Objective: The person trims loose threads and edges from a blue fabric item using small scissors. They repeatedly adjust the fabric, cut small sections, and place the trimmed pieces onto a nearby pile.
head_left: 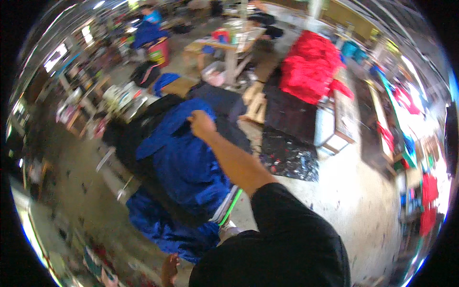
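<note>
Right hand (202, 125) pinches blue cloth (184, 165) near dark pile (126, 134) far edge, likely arranging it; left hand (170, 269): can't tell. Next calls for steady grip.

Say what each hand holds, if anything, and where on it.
Right hand: apparently the blue cloth, near its far edge. Left hand: cannot tell, blurred.

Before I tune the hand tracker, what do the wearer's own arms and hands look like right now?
Right arm: plain black short sleeve, forearm bare, no watch or band visible. Right hand: bare, no glove. Left hand: cut off by the lower edge, no glove visible; left sleeve not in view. Too blurred for small markings.
</note>
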The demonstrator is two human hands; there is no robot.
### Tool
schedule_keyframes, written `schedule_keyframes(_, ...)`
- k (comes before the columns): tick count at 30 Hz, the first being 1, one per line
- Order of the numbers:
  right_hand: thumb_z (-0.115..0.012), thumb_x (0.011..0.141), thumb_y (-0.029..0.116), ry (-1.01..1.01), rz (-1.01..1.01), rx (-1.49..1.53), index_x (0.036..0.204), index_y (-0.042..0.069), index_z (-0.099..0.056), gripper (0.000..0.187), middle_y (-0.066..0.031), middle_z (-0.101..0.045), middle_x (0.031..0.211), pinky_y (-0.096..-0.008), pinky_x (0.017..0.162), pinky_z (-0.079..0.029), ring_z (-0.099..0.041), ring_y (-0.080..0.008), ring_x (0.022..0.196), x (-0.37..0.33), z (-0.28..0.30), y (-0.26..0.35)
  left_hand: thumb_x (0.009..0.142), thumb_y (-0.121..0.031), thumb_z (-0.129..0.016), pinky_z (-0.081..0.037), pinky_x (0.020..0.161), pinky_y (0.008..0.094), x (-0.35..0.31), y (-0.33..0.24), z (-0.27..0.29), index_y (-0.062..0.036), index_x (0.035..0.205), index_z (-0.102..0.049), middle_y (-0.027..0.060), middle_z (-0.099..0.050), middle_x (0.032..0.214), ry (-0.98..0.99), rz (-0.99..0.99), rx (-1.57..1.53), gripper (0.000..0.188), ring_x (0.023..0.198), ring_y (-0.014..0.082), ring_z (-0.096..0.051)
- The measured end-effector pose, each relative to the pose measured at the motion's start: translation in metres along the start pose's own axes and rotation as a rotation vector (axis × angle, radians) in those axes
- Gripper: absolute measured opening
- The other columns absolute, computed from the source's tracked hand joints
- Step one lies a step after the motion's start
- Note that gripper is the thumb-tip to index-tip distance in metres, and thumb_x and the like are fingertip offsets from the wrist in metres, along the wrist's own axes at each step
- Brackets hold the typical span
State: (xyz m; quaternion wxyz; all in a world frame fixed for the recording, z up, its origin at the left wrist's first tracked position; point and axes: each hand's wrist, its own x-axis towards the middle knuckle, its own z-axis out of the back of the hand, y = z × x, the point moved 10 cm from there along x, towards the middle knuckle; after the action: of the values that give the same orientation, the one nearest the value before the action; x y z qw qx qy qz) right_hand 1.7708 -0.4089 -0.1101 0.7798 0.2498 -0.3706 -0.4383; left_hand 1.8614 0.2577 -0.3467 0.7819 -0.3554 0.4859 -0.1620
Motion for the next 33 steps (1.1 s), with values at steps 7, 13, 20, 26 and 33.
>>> schedule_keyframes(7,-0.058,0.103,0.022,-0.025,0.147,0.582,0.101,0.002,-0.053,0.021,-0.0134,-0.056,0.081,-0.0397,0.073,-0.047,-0.058,-0.0255,0.078,-0.110,0.110,0.135,0.098,-0.047,-0.062,-0.052,0.084,0.0388,0.010,-0.150,0.009,-0.0102,0.137,-0.055,0.0076,-0.063,0.123,0.133,-0.245,-0.176,0.054,0.099,0.0199,-0.063)
schedule_keyframes(13,-0.059,0.103,0.044,0.805,0.087,1.123,0.091,0.009,-0.051,0.037,0.0023,-0.047,0.071,-0.0264,0.054,-0.036,-0.043,-0.0081,0.061,-0.372,0.225,0.243,0.096,-0.042,-0.066,-0.053,0.089,0.0395,-0.101,-0.330,-0.059,-0.0129,0.140,-0.047,0.0091,-0.058,0.128,0.603,-0.434,-0.625,0.056,0.104,0.0204,-0.062)
schedule_keyframes(20,-0.077,0.091,0.038,0.284,-0.289,1.318,0.086,0.007,-0.055,0.039,0.0026,-0.049,0.070,-0.0236,0.050,-0.035,-0.047,-0.0055,0.058,-0.581,0.360,0.175,0.091,-0.037,-0.070,-0.052,0.090,0.0402,-0.247,-0.335,-0.180,-0.0117,0.134,-0.050,0.0102,-0.060,0.124,1.009,-0.586,-0.146,0.054,0.104,0.0235,-0.063)
schedule_keyframes(26,-0.086,0.083,0.021,0.003,-0.310,0.561,0.096,0.002,-0.065,0.031,-0.0072,-0.064,0.094,-0.0315,0.074,-0.051,-0.064,-0.0190,0.085,-0.693,0.436,0.152,0.087,-0.033,-0.073,-0.052,0.090,0.0407,-0.368,-0.312,-0.286,-0.0107,0.129,-0.053,0.0111,-0.061,0.120,1.238,-0.819,0.300,0.052,0.105,0.0261,-0.063)
schedule_keyframes(33,-0.090,0.066,0.018,-0.274,-0.294,0.151,0.121,0.011,-0.067,0.060,-0.0197,-0.050,0.135,-0.0426,0.093,-0.054,-0.064,-0.0379,0.112,-0.739,0.486,0.141,0.082,-0.029,-0.077,-0.051,0.090,0.0414,-0.489,-0.266,-0.416,-0.0095,0.123,-0.057,0.0121,-0.063,0.116,1.373,-0.926,0.479,0.050,0.105,0.0291,-0.064)
